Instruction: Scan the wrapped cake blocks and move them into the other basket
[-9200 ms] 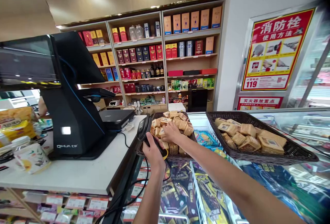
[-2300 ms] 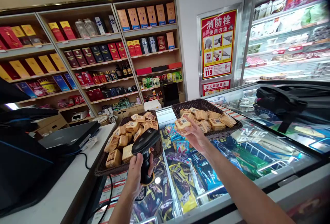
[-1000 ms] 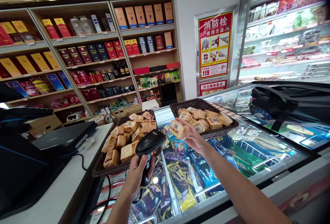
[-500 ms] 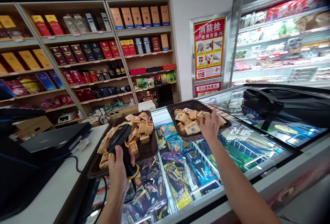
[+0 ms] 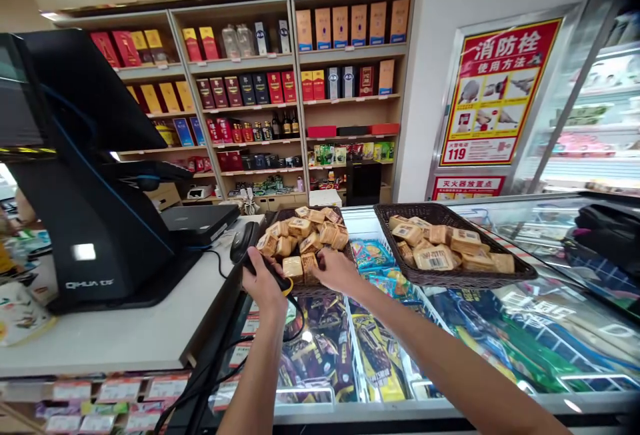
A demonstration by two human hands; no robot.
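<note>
My left hand (image 5: 264,291) is wrapped round a black handheld barcode scanner (image 5: 244,243), which has a yellow ring at its lower end and a cable. Its head leans up and left, beside a brown woven basket (image 5: 320,291) heaped with small tan snack packets (image 5: 300,226). At the basket's right front my right hand (image 5: 343,271) reaches in, fingers curled against a snack packet (image 5: 309,265); the fingertips are partly hidden. A second woven basket (image 5: 465,278) on the right holds more snack packets (image 5: 434,258), some with barcodes showing.
Both baskets stand on the glass top of a chest freezer (image 5: 345,400) with bagged frozen goods inside. On the left a white counter (image 5: 150,328) carries a black till (image 5: 105,248). The scanner's cable (image 5: 220,371) hangs at the counter's edge. Stocked shelves (image 5: 250,109) line the back.
My right hand has gone from the right basket to the left one. The scanner stays in my left hand. The view has turned left, bringing in the till.
</note>
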